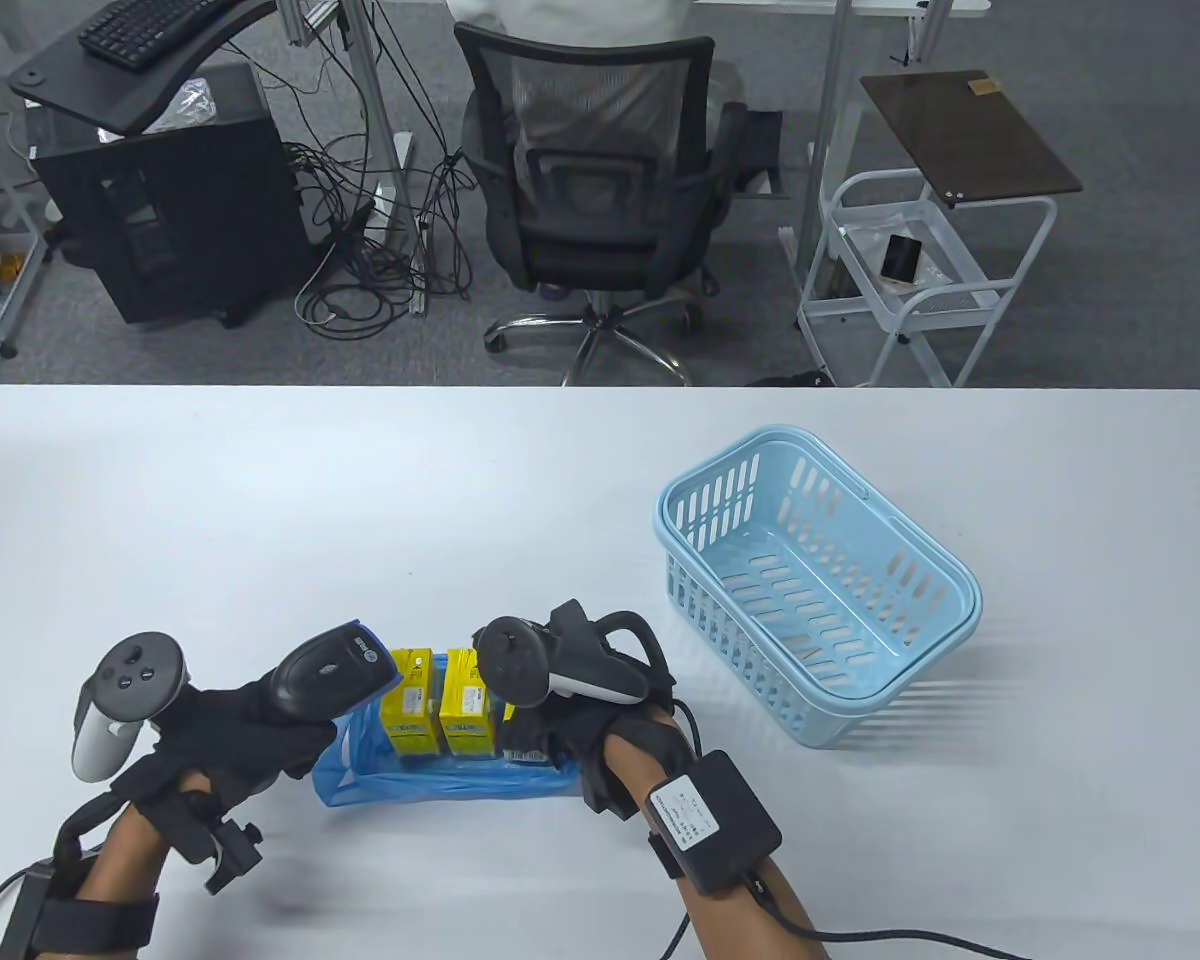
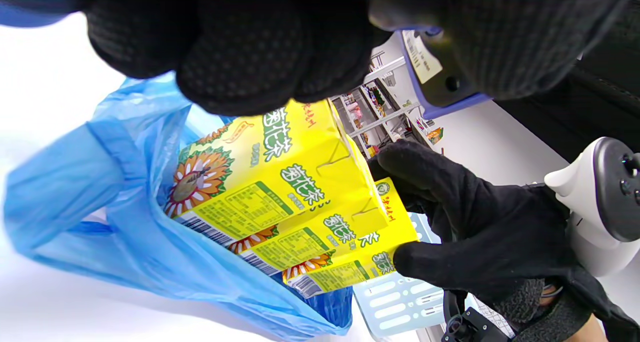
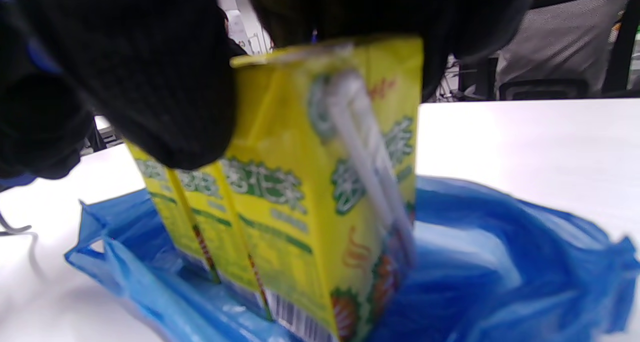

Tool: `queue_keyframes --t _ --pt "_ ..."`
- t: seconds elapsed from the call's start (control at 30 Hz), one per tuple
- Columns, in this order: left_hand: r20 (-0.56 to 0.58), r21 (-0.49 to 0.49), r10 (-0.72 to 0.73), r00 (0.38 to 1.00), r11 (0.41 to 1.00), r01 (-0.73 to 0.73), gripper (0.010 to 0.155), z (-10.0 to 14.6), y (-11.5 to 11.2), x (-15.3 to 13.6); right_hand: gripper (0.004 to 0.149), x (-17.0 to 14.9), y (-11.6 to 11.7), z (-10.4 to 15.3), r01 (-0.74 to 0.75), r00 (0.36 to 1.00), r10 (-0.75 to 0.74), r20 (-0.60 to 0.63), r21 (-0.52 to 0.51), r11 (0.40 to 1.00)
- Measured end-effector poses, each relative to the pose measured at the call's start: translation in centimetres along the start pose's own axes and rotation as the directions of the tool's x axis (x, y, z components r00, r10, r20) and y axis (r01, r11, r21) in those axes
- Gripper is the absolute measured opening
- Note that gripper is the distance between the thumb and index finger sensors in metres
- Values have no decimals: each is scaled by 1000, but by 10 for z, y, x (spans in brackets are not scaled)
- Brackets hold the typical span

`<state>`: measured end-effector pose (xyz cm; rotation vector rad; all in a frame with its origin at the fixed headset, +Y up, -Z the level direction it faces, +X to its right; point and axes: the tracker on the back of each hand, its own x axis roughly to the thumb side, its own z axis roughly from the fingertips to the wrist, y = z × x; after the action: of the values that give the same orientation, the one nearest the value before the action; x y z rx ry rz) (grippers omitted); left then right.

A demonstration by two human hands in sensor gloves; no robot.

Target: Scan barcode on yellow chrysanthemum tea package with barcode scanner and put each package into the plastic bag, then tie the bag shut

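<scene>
Tea packages (image 1: 438,705): upright, long axes vertical, side by side inside blue bag (image 1: 440,780), lower centre.
Right hand (image 1: 560,715): fingers grip one package's top.
Left hand (image 1: 245,725): fingers curled round scanner (image 1: 330,670).

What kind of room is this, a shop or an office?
Most likely an office or lab set up as a mock checkout: beyond the white table stand a mesh office chair, a keyboard and a white cart.

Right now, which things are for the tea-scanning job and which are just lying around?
For the job:
- yellow chrysanthemum tea cartons
- thin blue plastic bag
- black handheld barcode scanner, gripped by the left hand
- right hand, holding a carton

Just lying about:
- light blue slotted plastic basket
- black mesh office chair
</scene>
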<state>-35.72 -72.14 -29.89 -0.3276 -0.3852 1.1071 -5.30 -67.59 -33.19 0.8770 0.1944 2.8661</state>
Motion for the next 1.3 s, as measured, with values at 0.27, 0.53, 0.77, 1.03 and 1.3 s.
queue_keyframes --t 0.27,0.53,0.77,1.03,1.3 --pt "-10 -3 -10 1000 1000 10 72 0 -1 0 87 0 10 -4 -33 999 33 -5 3 999" --pt "-19 -6 -13 1000 1000 12 72 0 -2 0 92 -7 13 -2 14 999 -14 -34 18 1000" --pt "-23 -1 -12 1000 1000 12 72 -1 -2 0 98 -34 -31 32 75 993 -95 -73 -241 968" --pt "-33 33 -12 999 999 13 72 0 0 -2 96 -54 2 59 -67 989 34 -147 -230 971" --pt "-57 37 -8 998 999 11 72 1 0 -4 97 -82 69 63 -71 970 57 -238 -54 996"
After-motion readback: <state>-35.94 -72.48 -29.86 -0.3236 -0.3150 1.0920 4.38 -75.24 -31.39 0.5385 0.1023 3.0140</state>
